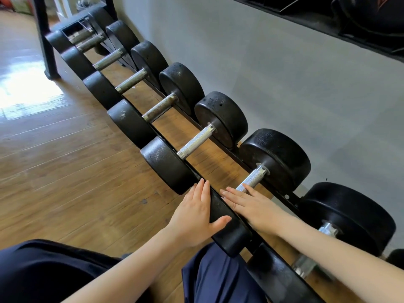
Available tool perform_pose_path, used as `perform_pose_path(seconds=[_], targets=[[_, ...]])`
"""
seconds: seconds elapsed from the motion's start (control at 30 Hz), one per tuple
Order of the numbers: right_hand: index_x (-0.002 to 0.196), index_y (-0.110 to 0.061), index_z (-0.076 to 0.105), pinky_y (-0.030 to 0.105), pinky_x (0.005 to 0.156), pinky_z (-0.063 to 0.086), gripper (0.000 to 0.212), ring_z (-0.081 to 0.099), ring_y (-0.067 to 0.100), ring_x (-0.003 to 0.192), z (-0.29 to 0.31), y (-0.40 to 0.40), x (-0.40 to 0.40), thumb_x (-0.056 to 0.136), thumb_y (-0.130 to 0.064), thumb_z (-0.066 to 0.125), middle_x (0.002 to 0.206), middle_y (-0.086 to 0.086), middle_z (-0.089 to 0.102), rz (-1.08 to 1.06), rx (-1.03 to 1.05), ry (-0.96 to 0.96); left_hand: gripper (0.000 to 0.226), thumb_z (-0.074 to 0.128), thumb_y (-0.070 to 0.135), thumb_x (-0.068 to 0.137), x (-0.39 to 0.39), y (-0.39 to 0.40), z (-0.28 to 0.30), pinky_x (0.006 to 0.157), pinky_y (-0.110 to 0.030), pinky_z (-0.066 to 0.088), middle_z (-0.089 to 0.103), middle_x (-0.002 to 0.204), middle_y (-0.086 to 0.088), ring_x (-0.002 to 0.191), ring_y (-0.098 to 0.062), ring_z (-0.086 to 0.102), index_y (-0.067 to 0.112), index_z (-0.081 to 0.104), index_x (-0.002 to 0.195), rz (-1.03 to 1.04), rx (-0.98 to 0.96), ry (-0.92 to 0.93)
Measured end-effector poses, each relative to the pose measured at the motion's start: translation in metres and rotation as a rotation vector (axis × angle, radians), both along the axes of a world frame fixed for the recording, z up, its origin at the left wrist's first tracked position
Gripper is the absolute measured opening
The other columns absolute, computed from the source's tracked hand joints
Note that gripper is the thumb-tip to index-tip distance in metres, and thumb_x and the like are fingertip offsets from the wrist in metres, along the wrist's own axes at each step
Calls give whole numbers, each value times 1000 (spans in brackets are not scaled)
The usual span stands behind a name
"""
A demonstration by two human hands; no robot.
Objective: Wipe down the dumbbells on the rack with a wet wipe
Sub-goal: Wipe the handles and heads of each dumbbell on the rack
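Dumbbells (153, 101) sit in a row on the low rack (229, 157) along the wall. Your left hand (196, 215) lies against the near head (227, 228) of one dumbbell, fingers straight, thumb over its rim. Your right hand (251, 206) lies flat and open at its knurled handle (253, 178)

- Dumbbells (197, 141) on the rack (220, 145): at least eight can be counted along the row, with black round heads and metal handles; the farthest ones crowd together, so the exact number there cannot be told.
- Racks: one low black rack holds the row.
- Hands: two, a left hand (196, 217) and a right hand (253, 206).
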State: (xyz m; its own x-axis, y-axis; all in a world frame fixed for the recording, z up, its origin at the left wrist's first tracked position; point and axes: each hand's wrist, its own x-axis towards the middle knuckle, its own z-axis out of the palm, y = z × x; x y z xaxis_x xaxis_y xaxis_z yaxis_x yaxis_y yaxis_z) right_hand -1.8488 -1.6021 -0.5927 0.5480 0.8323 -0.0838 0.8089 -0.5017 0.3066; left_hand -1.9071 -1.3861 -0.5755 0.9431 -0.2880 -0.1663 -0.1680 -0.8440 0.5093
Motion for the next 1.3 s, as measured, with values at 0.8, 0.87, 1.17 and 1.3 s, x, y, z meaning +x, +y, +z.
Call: perform_pose_path(seconds=[0.8, 0.87, 1.17, 1.3], targets=[[109, 3, 67, 35, 96, 48, 36, 66, 29, 104, 11, -24, 21, 102, -8, 34, 112, 18, 67, -282, 623, -337, 98, 39, 67, 91, -1, 0, 4, 119, -30, 0, -10, 163, -7, 150, -22, -6, 12, -12, 153, -2, 2, -17], [108, 5, 67, 40, 92, 48, 23, 65, 32, 104, 2, -21, 24, 91, 4, 53, 112, 21, 66, -319, 610, -389, 98, 40, 67, 91, -1, -1, 4, 119, -29, 0, -11, 163, -6, 150, -21, -7, 12, -12, 153, -1, -2, -13], [139, 6, 33, 47, 103, 26, 79, 30, 34, 134, -18, -10, -3, 68, 16, 67, 143, 27, 37, -605, 490, -175, 98, 39, 68, 91, -1, -1, 4, 119, -29, -1, -11, 163, -6, 150, -22, -7, 12, -12, 153, 1, 5, -12], [137, 8, 39, 46, 105, 28, 79, 33, 38, 134, -11, -1, 14, 65, 14, 69, 144, 26, 38, -600, 394, -110, 97, 38, 67, 91, -1, 0, 4, 118, -28, -2, -10, 163, -7, 150, -22, -7, 11, -11, 153, -6, 14, -18]])
